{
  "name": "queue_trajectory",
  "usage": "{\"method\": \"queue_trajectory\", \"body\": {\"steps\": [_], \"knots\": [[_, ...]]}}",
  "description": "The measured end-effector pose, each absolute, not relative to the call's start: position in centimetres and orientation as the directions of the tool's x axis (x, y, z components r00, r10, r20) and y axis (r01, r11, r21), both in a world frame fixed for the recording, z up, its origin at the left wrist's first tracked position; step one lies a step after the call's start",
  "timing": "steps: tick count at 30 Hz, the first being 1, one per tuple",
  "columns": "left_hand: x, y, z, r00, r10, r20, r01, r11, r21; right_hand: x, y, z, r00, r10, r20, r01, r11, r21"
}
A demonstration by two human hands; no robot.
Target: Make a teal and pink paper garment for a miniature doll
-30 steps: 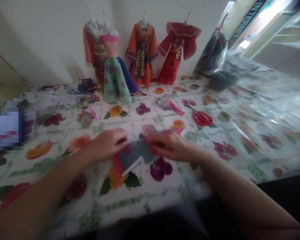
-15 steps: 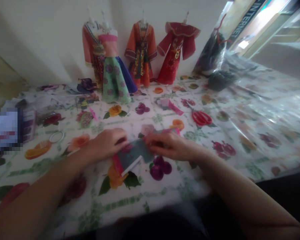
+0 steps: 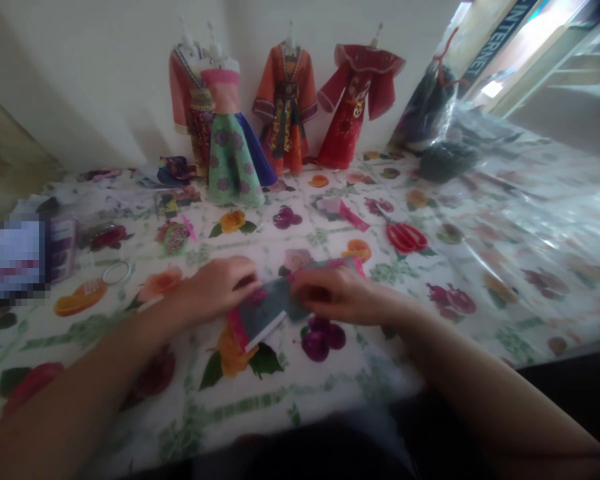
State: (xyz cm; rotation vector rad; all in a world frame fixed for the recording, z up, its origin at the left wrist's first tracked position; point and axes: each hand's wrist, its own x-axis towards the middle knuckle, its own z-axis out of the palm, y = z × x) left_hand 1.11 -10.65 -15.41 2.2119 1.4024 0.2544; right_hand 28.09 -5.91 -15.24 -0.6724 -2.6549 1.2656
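Note:
A grey-green piece of cloth (image 3: 264, 319) with a pink border and a white strip along its near edge lies on the flowered tablecloth (image 3: 190, 393). My left hand (image 3: 223, 287) is closed on its left part, thumb and fingers pinching the far edge. Across from it, my right hand (image 3: 343, 293) is curled over the cloth's right part, fingers bunched together. The right fingertips and whatever lies beneath them are partly hidden. Beyond that hand, a pink-edged end of the cloth shows.
Red-handled scissors (image 3: 405, 237) and a pink scrap (image 3: 353, 215) lie farther back. Small dresses on stands, such as a green flowered one (image 3: 235, 163) and a red one (image 3: 343, 127), line the wall. A ring (image 3: 117, 272) is at left; plastic sheeting (image 3: 520, 220) covers the right.
The whole view has shifted slightly, so the scene sits a little farther right. Both hands stay on the cloth; the right fingers look slightly more curled.

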Motion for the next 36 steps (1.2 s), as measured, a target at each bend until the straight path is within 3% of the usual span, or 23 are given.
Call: {"method": "queue_trajectory", "body": {"steps": [14,29,36], "knots": [[1.7,-11.2,-14.7,0.427,0.904,0.0,0.764,-0.361,0.535,28.2,-5.6,-15.3,-0.888,0.459,0.022,0.253,0.528,-0.811],[3.9,-13.2,-14.1,0.607,0.781,-0.145,0.753,-0.508,0.418,28.3,-5.4,-15.8,-0.875,0.482,0.041,0.231,0.492,-0.839],[3.9,-13.4,-14.5,0.628,0.77,-0.114,0.74,-0.546,0.392,28.3,-5.5,-15.6,-0.862,0.506,0.029,0.217,0.42,-0.881]]}}
